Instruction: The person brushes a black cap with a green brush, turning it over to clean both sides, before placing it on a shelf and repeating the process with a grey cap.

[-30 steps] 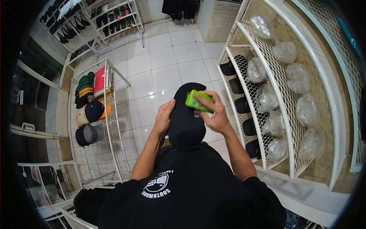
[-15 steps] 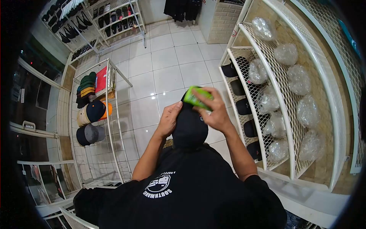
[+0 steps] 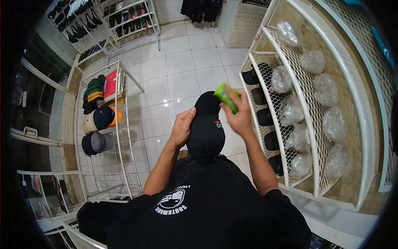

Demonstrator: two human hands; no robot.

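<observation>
A black cap (image 3: 206, 133) is held in front of my chest, its brim pointing away from me and a small pink and white mark on its right side. My left hand (image 3: 182, 126) grips the cap along its left edge, thumb on top near the brim. In my right hand (image 3: 239, 112) is a bright green block (image 3: 225, 98), small and oblong, tilted beside the right edge of the brim. Its underside is hidden, and I cannot tell what kind of tool it is.
At right, a white mesh rack (image 3: 313, 145) holds black caps and clear plastic bundles (image 3: 325, 88). A white wire stand (image 3: 120, 137) at left carries stacked caps (image 3: 103, 118). Further back are a shoe rack (image 3: 126, 18) and hanging black clothes (image 3: 201, 10). White floor tiles (image 3: 178, 62) lie between.
My right hand has moved the green block rightward, from over the brim to its right edge, and turned it more upright. More of the brim shows now. My left hand keeps its hold.
</observation>
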